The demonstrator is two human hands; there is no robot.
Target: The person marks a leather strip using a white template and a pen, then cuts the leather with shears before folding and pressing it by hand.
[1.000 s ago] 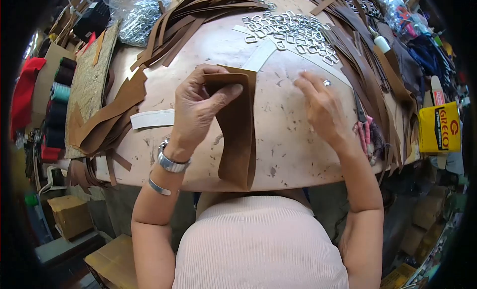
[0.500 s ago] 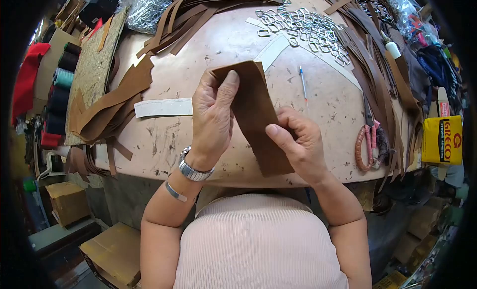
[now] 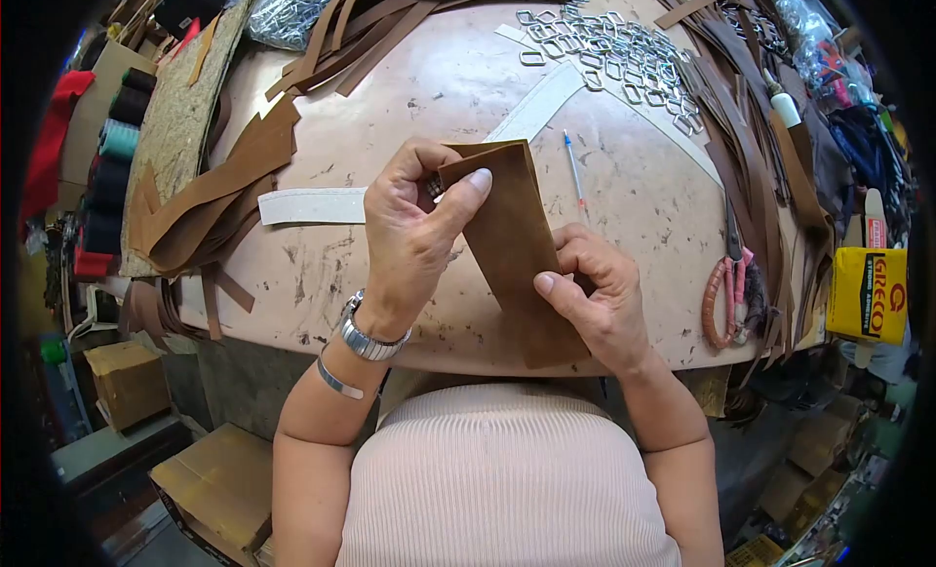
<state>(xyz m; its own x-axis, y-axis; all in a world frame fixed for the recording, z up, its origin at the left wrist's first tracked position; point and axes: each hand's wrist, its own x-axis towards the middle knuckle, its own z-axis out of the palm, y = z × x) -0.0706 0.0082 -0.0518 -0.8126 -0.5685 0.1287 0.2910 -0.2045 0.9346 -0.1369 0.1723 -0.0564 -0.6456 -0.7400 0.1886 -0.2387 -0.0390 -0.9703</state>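
Note:
A folded strip of brown leather (image 3: 512, 240) hangs between my two hands above the table's front part. My left hand (image 3: 419, 216) pinches its upper left corner, thumb on the near face and fingers curled behind. On the strip's right edge, lower down, my right hand (image 3: 597, 294) grips with the thumb in front and the fingers bent behind. The top edges of the two layers show slightly apart near my left thumb. Left of my left hand lies a pale stitched strip (image 3: 312, 205). Beyond the leather are a second pale strip (image 3: 536, 101) and a blue-and-white pen (image 3: 575, 172).
Metal rings (image 3: 624, 60) lie heaped at the back right. Brown leather pieces (image 3: 229, 192) are piled at left, with more strips (image 3: 390, 26) at the back. Pink-handled scissors (image 3: 731, 284) and a yellow adhesive box (image 3: 868, 294) are at right. Thread spools (image 3: 119, 140) stand far left.
The leather's top edge has turned, and its layers now show slightly apart at the top. My left thumb has shifted right along it; both hands keep their hold.

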